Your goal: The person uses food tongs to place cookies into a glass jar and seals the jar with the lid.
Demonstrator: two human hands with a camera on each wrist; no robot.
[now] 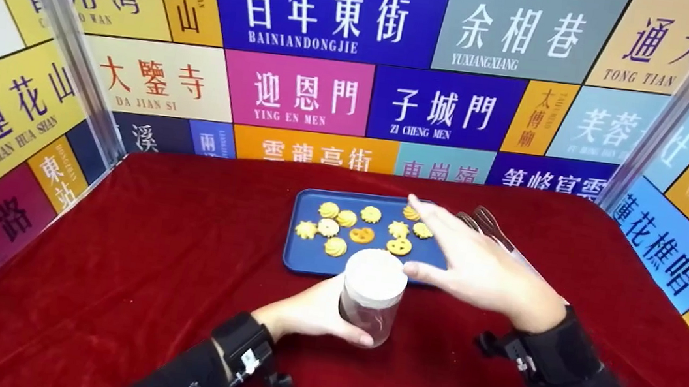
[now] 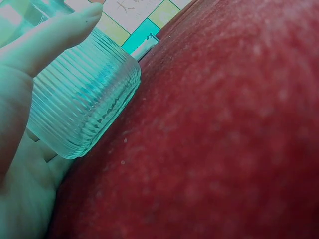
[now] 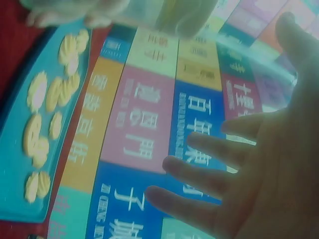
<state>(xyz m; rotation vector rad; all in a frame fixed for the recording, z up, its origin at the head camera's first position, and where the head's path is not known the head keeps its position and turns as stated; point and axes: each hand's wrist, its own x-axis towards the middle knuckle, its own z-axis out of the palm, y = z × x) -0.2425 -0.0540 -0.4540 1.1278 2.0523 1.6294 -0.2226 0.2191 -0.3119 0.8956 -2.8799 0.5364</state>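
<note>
Your left hand (image 1: 311,313) grips the clear jar (image 1: 373,321) between five and six o'clock in the head view, its far fingers hidden. Near the jar's twelve lies a blue tray (image 1: 302,258) of biscuits (image 1: 335,247), partly blocked. The jar's long axis stands nearly upright, white lid (image 1: 376,276) up. Your right hand (image 1: 481,271), fingers straight and holding nothing, covers part of the tongs (image 1: 488,222) toward two o'clock.
</note>
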